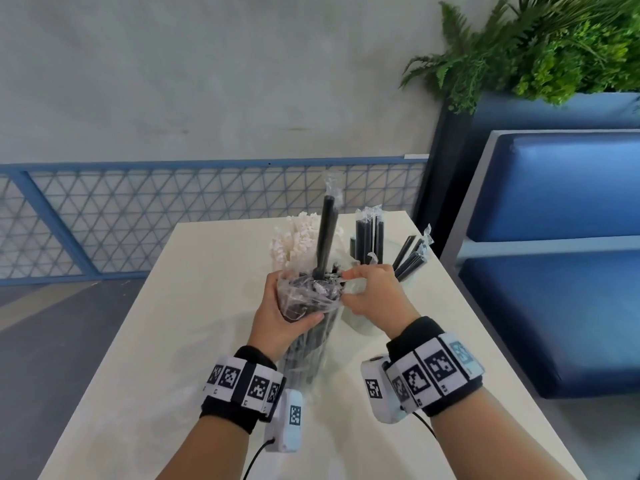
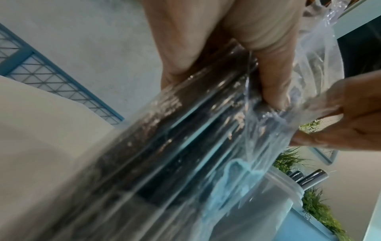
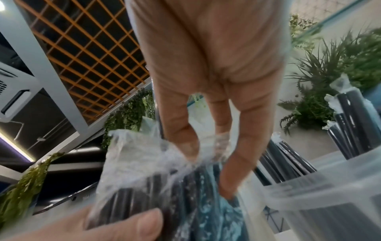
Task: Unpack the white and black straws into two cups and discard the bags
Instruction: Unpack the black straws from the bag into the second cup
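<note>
Over the table's middle, my left hand [image 1: 294, 315] grips a clear bag of black straws [image 1: 306, 336] around its upper part. My right hand [image 1: 348, 284] pinches the bag's open rim, thumb and fingers on the film [image 3: 156, 156]. One wrapped black straw [image 1: 326, 233] sticks up out of the bag's mouth. Behind it stands a cup packed with white straws [image 1: 294, 242]. A translucent cup [image 1: 360, 322] to the right holds several wrapped black straws [image 1: 370, 237]. In the left wrist view my fingers [image 2: 268, 76] curl round the bundle.
The white table [image 1: 173, 341] has bare surface on the left and near me. A blue bench [image 1: 554, 306] runs close along its right edge, with green plants [image 1: 554, 46] above. A blue mesh railing [image 1: 138, 220] stands behind the table.
</note>
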{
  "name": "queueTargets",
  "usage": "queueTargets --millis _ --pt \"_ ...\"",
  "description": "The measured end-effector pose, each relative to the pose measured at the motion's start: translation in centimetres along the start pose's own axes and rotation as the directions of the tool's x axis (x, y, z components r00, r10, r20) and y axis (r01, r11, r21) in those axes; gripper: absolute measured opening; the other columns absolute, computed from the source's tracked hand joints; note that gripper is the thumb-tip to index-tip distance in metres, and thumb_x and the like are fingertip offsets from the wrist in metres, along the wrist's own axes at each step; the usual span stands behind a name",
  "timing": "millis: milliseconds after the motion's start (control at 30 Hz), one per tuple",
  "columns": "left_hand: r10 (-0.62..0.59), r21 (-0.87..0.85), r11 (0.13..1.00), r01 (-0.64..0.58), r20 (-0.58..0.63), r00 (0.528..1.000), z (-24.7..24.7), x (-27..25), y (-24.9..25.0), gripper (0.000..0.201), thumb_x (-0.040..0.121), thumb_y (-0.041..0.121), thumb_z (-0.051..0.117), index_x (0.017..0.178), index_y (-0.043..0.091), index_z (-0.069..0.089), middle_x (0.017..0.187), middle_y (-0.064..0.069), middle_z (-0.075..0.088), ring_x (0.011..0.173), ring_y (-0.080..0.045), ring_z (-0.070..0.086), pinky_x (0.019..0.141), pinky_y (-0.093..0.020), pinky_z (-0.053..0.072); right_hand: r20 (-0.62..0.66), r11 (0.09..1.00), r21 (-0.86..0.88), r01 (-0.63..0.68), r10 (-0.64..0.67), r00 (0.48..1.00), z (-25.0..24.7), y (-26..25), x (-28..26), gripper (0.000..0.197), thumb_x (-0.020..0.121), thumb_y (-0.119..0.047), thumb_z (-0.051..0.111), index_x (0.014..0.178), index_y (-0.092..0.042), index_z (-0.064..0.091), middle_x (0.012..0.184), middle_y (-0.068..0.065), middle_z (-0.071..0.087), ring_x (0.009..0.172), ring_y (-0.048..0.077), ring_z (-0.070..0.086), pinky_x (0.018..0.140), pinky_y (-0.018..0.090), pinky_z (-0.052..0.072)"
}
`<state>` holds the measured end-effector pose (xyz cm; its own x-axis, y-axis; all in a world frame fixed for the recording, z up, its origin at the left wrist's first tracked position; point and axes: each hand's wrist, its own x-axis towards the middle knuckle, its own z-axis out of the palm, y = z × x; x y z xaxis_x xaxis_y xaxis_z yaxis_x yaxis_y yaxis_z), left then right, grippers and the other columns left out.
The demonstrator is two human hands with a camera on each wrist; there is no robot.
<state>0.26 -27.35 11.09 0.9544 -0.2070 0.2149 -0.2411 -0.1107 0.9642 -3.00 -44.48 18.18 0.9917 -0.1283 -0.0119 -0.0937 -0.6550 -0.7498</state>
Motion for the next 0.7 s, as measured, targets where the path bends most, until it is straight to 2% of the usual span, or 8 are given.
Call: queueTargets --millis 67,167,267,333,400,500,600,700 --pt "0.006 -0.013 1.000 -0.006 0.012 1.000 0.0 0.0 -0.1 0.075 0.061 0.014 0.085 0.120 0.024 0.039 0.112 0.007 0.061 0.103 -0.007 0.062 0.096 -0.036 0.049 0.033 1.000 -0.024 0.020 -0.020 0.999 0.1 -0.1 0.1 0.047 0.079 -0.004 0.063 0.123 -0.015 0.053 0.126 0.011 0.050 0.082 0.018 0.057 0.078 0.025 0.050" --pt "0.002 -0.044 0.999 0.000 0.055 0.998 -0.2 -0.1 -0.2 0.077 0.060 0.013 0.085 0.120 0.026 0.037 0.112 0.010 0.060 0.103 -0.006 0.062 0.093 -0.031 0.049 0.015 0.996 0.068 0.061 -0.063 0.998 0.7 0.3 0.1 0.057 0.079 0.002 0.063 0.131 -0.014 0.045 0.110 0.005 0.058 0.070 0.011 0.053 0.059 0.008 0.042" --pt "-0.008 -0.070 0.997 0.015 0.093 0.996 -0.4 -0.5 -0.2 0.085 0.051 0.031 0.084 0.121 0.028 0.034 0.112 0.012 0.059 0.103 -0.001 0.061 0.089 -0.022 0.050 0.049 0.993 0.098 0.066 -0.071 0.996 1.5 0.9 0.0 0.058 0.080 0.005 0.062 0.134 -0.009 0.043 0.083 -0.008 0.051 0.062 -0.003 0.047 0.053 0.000 0.039" --pt "-0.011 -0.090 0.996 0.020 0.105 0.994 -0.8 -0.6 -0.3 0.081 0.052 0.030 0.083 0.117 0.031 0.035 0.111 0.009 0.059 0.100 0.001 0.062 0.085 -0.017 0.050 0.113 0.993 0.081 0.087 -0.096 0.989 1.8 1.2 0.1 0.053 0.082 0.001 0.061 0.132 -0.007 0.046 0.081 -0.011 0.051 0.059 -0.005 0.048 0.054 0.000 0.038" --pt "-0.024 -0.115 0.993 0.037 0.112 0.993 -1.3 -0.5 -0.5 0.077 0.057 0.016 0.085 0.114 0.033 0.036 0.112 0.003 0.059 0.100 0.000 0.062 0.085 -0.019 0.051 0.186 0.990 0.106 0.089 -0.108 0.977 1.8 1.1 0.3 0.051 0.085 -0.007 0.062 0.133 -0.007 0.046 0.102 -0.003 0.055 0.063 -0.005 0.052 0.061 0.005 0.040" --pt "-0.055 -0.170 0.982 0.084 0.169 0.984 -1.9 -0.2 -1.0 0.081 0.056 0.020 0.085 0.118 0.035 0.036 0.121 -0.003 0.058 0.110 -0.011 0.060 0.093 -0.030 0.050 0.205 0.995 0.027 0.100 -0.104 0.973 2.1 0.8 0.9 0.066 0.083 -0.032 0.067 0.138 -0.010 0.039 0.127 0.008 0.041 0.104 0.017 0.053 0.089 0.022 0.041" --pt "-0.085 -0.140 0.983 0.119 0.230 0.970 -2.1 0.0 -1.4 0.089 0.050 0.035 0.086 0.121 0.039 0.033 0.123 -0.001 0.058 0.113 -0.013 0.059 0.093 -0.030 0.050 0.177 0.992 -0.051 0.119 -0.108 0.978 3.3 0.4 1.2 0.070 0.077 -0.036 0.072 0.134 -0.009 0.042 0.122 0.011 0.042 0.114 0.020 0.043 0.092 0.025 0.036" --pt "-0.084 -0.123 0.986 0.113 0.217 0.973 -2.2 0.1 -1.6 0.082 0.056 0.027 0.081 0.121 0.037 0.032 0.120 -0.001 0.058 0.109 -0.010 0.061 0.089 -0.026 0.051 0.076 0.997 0.009 0.078 -0.078 0.994 4.3 0.2 1.2 0.060 0.071 -0.032 0.077 0.120 -0.008 0.051 0.110 0.004 0.045 0.104 0.016 0.047 0.090 0.026 0.041"
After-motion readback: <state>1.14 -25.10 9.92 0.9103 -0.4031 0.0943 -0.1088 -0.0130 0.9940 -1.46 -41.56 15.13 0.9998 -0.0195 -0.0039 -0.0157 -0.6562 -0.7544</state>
